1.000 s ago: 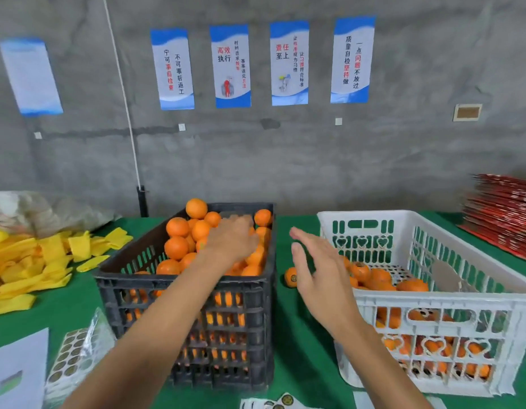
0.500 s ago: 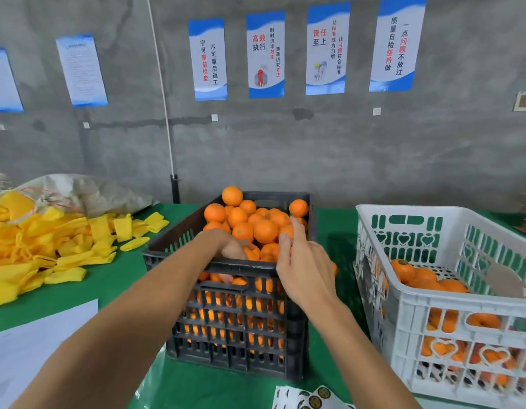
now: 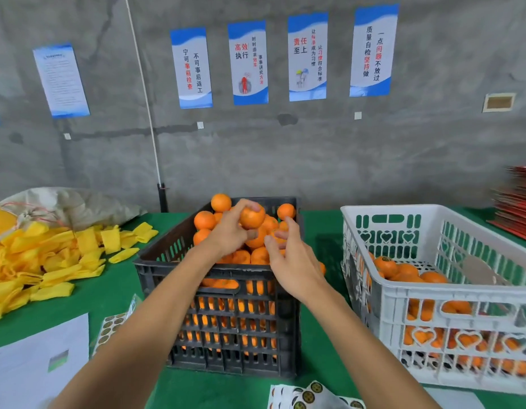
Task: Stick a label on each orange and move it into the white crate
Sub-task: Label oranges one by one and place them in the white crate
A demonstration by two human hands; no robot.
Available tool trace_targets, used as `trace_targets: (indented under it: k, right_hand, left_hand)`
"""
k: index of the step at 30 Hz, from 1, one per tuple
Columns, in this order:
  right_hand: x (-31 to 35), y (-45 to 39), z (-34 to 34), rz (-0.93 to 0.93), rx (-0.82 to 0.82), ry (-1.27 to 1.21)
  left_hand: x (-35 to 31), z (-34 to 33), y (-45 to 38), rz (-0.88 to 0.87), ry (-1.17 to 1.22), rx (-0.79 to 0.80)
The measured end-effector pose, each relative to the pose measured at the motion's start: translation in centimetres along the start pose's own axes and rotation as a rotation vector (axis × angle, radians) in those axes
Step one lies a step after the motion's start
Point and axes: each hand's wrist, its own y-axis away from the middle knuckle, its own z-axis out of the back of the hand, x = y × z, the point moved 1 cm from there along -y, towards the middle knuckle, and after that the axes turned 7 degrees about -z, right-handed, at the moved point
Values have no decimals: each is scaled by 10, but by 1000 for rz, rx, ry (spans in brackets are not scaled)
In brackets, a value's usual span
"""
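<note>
My left hand [image 3: 230, 231] holds an orange [image 3: 252, 217] lifted above the heaped oranges [image 3: 205, 220] in the black crate [image 3: 226, 320]. My right hand [image 3: 291, 261] hovers just right of it over the crate's near rim, fingers spread and loosely bent, holding nothing. The white crate [image 3: 450, 293] stands to the right with several oranges [image 3: 387, 265] in its bottom. Round label stickers [image 3: 310, 395] lie on sheets at the table's front edge.
A pile of yellow foam sleeves [image 3: 49, 261] and a grey sack [image 3: 73, 205] lie at the left. A white paper [image 3: 34, 361] and a sticker sheet [image 3: 111, 329] lie front left. Stacked red cartons [image 3: 518, 202] sit at the far right on the green table [image 3: 114, 293].
My left hand has risen out of the black crate with an orange in its fingers. My right hand stays beside it with fingers now spread wider. The head has tilted slightly.
</note>
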Motion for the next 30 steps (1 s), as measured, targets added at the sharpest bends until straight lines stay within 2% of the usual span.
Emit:
trace_targets:
  k: [2, 5, 10, 13, 15, 18, 22, 25, 28, 30]
  right_hand:
    - [-2, -1, 10, -14, 16, -207]
    - [-5, 10, 20, 62, -113, -310]
    - [-30, 62, 23, 275, -237, -280]
    - [-56, 98, 21, 320, -229, -211]
    - [-76, 121, 18, 323, -175, -168]
    - [-107, 147, 13, 282, -5, -72]
    - [-145, 170, 5, 74, 184, 4]
    - [-165, 178, 0, 8, 260, 61]
    - [-177, 180, 6, -54, 374, 60]
    - [-184, 181, 12, -9, 471, 125]
  left_hand:
    - [-24, -11, 20, -147, 151, -67]
    - [-51, -40, 55, -288, 283, -128]
    - [-59, -94, 111, -416, 380, -285]
    - [-46, -125, 144, -520, 299, -336]
    - [-33, -141, 167, -476, 264, -277]
    - [-8, -156, 195, -378, 119, -122]
    - [18, -177, 223, -218, -80, 108]
    - [29, -187, 236, -109, -190, 141]
    - [35, -192, 246, -21, -232, 109]
    - [40, -193, 249, 27, -230, 82]
